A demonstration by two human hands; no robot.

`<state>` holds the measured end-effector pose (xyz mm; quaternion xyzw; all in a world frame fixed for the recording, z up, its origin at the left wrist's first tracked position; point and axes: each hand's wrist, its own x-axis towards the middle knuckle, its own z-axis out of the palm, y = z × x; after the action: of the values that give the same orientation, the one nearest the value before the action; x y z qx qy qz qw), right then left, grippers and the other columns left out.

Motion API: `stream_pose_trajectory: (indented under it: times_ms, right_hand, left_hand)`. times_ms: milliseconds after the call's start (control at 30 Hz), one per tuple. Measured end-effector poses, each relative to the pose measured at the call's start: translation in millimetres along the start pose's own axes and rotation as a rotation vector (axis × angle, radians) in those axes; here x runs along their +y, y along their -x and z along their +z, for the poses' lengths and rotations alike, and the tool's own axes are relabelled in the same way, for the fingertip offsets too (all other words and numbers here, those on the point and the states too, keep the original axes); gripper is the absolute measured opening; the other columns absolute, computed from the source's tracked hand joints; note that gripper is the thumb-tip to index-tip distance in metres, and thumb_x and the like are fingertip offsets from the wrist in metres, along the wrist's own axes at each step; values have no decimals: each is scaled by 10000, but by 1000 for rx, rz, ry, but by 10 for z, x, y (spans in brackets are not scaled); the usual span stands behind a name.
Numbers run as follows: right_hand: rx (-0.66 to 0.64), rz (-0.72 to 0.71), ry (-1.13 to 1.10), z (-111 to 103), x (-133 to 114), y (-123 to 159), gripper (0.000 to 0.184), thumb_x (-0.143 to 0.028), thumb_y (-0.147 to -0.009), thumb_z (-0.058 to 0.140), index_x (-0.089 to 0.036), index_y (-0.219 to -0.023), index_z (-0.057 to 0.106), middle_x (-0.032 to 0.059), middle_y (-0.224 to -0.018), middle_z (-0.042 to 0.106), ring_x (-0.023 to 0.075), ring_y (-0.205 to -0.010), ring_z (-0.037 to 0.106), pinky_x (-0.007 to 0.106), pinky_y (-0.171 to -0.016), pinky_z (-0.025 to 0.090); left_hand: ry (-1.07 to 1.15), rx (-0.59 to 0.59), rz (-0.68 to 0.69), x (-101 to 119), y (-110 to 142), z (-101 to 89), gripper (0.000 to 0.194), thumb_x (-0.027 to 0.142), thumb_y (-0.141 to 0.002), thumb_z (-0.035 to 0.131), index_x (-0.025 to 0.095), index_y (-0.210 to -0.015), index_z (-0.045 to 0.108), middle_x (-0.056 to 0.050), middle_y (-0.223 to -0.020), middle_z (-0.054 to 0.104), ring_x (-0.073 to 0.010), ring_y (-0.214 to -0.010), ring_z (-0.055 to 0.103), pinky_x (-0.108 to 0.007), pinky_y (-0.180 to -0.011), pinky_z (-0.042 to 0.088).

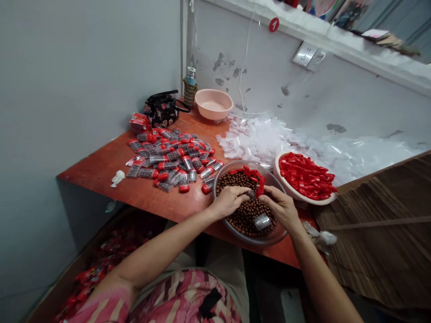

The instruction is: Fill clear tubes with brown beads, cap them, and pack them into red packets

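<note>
As two hands [229, 202] work, one container [261, 221] lies on beads [244, 219].

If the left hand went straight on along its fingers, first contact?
Likely the red cap in the right hand, just beyond the small container that the left hand holds; relative depth is unclear.

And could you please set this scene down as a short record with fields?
Left hand: pinching a small dark-filled container
Right hand: holding a red piece
Below both: grey bowl of brown beads
Left of bowl: pile of red-capped containers
Right of bowl: white bowl of red caps
Farther back: heap of clear pieces; pink basin
</note>
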<state>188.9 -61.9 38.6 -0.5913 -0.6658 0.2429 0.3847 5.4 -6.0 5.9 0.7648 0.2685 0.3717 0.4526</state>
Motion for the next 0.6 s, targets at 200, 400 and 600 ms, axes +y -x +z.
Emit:
stream_pose_trajectory:
  times_ms: [200, 400, 600]
  right_hand:
    - [-54, -151, 236, 23, -139, 37, 273, -368, -810, 526, -235, -1037, 599, 48, -880, 623, 185, -806, 579, 296, -740, 450]
    - [-110, -201, 298, 26, -128, 43, 234, -353, -827, 505, -234, -1010, 590, 40, -832, 605, 172, -753, 576, 278, -691, 455]
    - [-143, -250, 424, 96, -124, 78, 191, -296, -854, 465, -213, -995, 564, 48, -827, 581, 167, -748, 571, 267, -696, 447]
  left_hand:
    - [-50, -17, 36, -19, 40, 18, 259, 207, -817, 501, 229, -1045, 624, -16, -983, 675, -145, -912, 605, -242, -826, 427]
    - [-34, -13, 53, -5, 48, -2, 244, 172, -805, 502, 226, -996, 645, -8, -962, 675, -138, -866, 609, -230, -806, 430]
    - [-145, -10, 129, -37, 104, 18, 253, 133, -807, 461, 206, -975, 636, -22, -904, 674, -140, -834, 612, -226, -769, 436]
